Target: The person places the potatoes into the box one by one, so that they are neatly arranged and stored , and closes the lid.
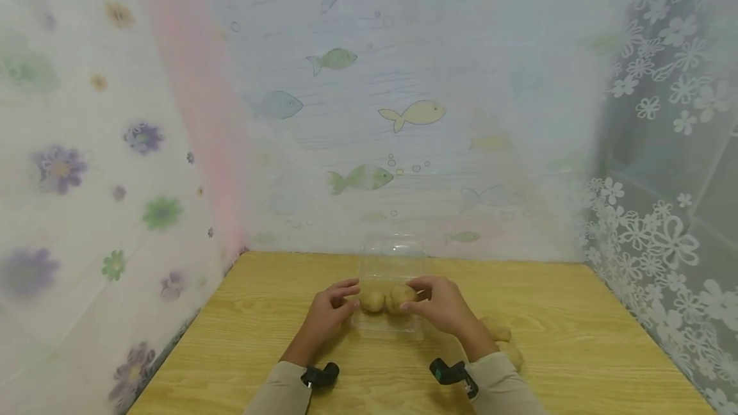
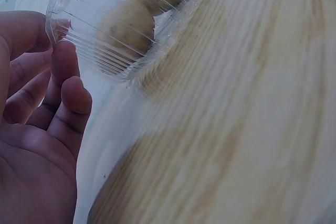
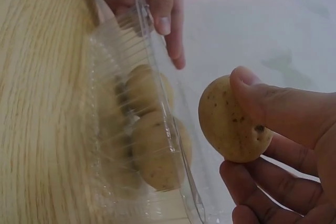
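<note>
A clear plastic container [image 1: 383, 330] rests on the table with its lid [image 1: 392, 264] raised at the back. Two potatoes, one nearer [image 3: 160, 150] and one farther [image 3: 149, 90], lie inside it in the right wrist view. At the container's left side, my left hand [image 1: 325, 316] pinches the rim between thumb and fingers. My right hand [image 1: 444, 305] holds another potato [image 3: 231, 121] between thumb and fingertips. That potato is apart from the container wall in the right wrist view, and it has small dark spots.
Beside my right forearm, more potatoes [image 1: 510, 354] lie on the wooden table [image 1: 576, 338], partly hidden by the sleeve. A fish-printed curtain [image 1: 415, 178] hangs behind the table. Flowered sheets hang at the left [image 1: 86, 210] and right [image 1: 663, 242].
</note>
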Demonstrator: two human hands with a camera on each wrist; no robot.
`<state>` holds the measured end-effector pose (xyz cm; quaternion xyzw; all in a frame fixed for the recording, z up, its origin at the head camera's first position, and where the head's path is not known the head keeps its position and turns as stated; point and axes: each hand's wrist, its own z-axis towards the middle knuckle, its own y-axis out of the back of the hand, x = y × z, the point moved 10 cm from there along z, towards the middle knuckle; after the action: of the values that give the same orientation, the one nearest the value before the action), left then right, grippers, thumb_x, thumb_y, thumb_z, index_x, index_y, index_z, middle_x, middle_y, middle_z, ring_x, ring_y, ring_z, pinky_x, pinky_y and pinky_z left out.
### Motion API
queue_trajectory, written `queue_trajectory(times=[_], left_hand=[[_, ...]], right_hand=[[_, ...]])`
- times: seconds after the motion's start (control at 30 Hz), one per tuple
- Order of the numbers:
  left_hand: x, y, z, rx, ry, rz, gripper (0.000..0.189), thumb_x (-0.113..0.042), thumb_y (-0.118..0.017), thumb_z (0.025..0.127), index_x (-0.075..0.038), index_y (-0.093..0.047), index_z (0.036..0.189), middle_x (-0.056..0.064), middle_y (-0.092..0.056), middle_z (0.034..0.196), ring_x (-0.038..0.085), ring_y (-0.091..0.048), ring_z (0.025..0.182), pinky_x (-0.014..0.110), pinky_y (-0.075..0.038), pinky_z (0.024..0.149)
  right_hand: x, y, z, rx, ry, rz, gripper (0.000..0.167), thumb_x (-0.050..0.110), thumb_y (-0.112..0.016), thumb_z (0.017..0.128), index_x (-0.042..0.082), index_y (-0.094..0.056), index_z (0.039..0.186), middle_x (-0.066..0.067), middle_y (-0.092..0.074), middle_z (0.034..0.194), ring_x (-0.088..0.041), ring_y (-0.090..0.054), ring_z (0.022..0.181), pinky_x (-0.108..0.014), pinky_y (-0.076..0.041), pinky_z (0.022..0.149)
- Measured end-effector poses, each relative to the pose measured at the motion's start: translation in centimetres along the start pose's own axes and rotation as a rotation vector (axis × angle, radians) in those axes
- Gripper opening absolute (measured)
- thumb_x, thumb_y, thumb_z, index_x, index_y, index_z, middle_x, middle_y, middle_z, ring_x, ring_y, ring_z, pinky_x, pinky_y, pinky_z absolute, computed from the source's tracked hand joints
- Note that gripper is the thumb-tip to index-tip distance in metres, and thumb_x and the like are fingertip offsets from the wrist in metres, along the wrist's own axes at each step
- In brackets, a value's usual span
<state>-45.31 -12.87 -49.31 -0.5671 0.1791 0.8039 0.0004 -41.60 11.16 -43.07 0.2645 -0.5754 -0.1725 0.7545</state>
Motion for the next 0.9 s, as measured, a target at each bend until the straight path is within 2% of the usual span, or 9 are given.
queue_trajectory(times=[0.3, 0.43, 0.63, 0.9], left_hand=[[-0.1, 0.0, 0.0, -0.006, 0.004, 0.001, 0.034, -0.015, -0.071, 0.1, -0.002, -0.07, 0.132, 0.008, -0.054, 0.154, 0.009, -0.062, 0.08, 0.02, -0.05, 0.063], [0.1, -0.1, 0.0, -0.008, 0.011, -0.017, 0.035, -0.013, -0.072, 0.099, 0.0, -0.07, 0.132, 0.011, -0.054, 0.153, 0.008, -0.063, 0.077, 0.019, -0.048, 0.06], [-0.1, -0.3, 0.0, -0.003, 0.016, -0.019, 0.036, -0.013, -0.071, 0.1, 0.0, -0.068, 0.133, 0.012, -0.053, 0.155, 0.008, -0.062, 0.077, 0.02, -0.049, 0.06], [-0.1, -0.2, 0.0, -0.002, 0.022, -0.004, 0.037, -0.017, -0.071, 0.1, -0.004, -0.069, 0.134, 0.006, -0.053, 0.155, 0.011, -0.065, 0.079, 0.023, -0.051, 0.059]], right_hand=[[0.1, -1.0, 0.1, 0.019, 0.012, 0.0, 0.049, 0.03, -0.087, 0.086, 0.011, -0.073, 0.128, -0.007, -0.072, 0.127, -0.032, -0.07, 0.108, -0.04, -0.06, 0.08], [-0.2, -1.6, 0.0, 0.028, -0.006, -0.013, 0.048, 0.031, -0.087, 0.086, 0.013, -0.073, 0.128, -0.006, -0.072, 0.127, -0.029, -0.069, 0.108, -0.04, -0.059, 0.08], [0.1, -2.1, -0.1, 0.05, -0.01, -0.03, 0.051, 0.034, -0.086, 0.087, 0.009, -0.072, 0.13, -0.007, -0.072, 0.128, -0.029, -0.07, 0.108, -0.04, -0.06, 0.08], [0.7, -2.7, 0.0, 0.061, 0.007, -0.027, 0.05, 0.031, -0.085, 0.086, 0.007, -0.072, 0.129, -0.008, -0.072, 0.126, -0.028, -0.069, 0.107, -0.04, -0.06, 0.079]])
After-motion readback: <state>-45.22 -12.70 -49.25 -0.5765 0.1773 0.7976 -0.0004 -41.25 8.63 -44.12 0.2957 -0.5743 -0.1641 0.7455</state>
